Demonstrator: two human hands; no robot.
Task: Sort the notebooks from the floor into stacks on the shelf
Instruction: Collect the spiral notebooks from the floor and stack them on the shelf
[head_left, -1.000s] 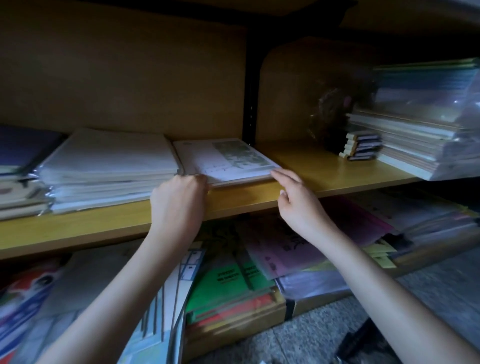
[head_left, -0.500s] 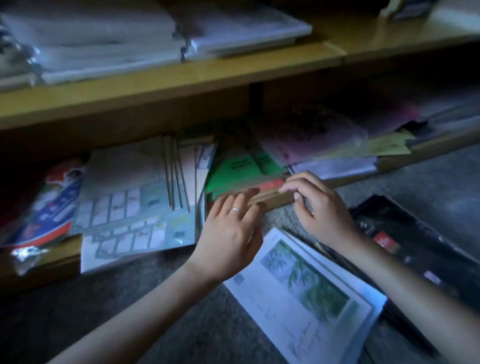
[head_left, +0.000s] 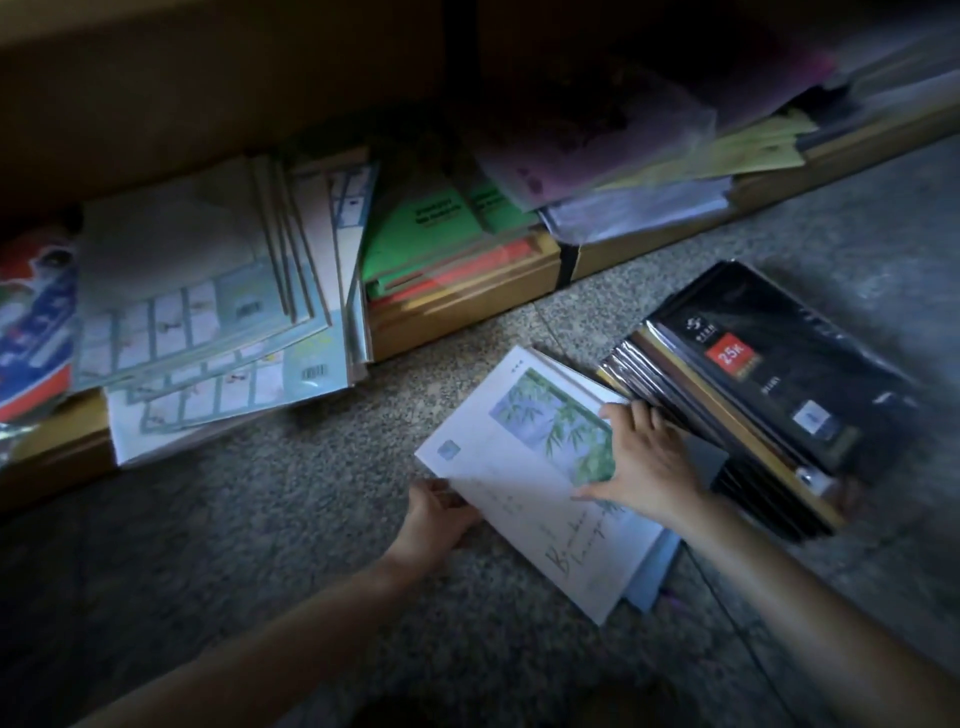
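- The white notebook (head_left: 519, 499) lies on the speckled floor (head_left: 311, 493), topping a small pile.
- The left hand (head_left: 436, 519) pinches its near-left edge; the right hand (head_left: 644, 467) presses flat on its cover, fingers spread.
- Right of it sits a black stack (head_left: 779, 384); beyond it, the crammed bottom shelf (head_left: 467, 306).

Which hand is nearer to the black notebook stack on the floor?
Right. The right hand rests on the white notebook at its edge beside the black stack; the left hand grips that notebook's opposite edge, farther away.
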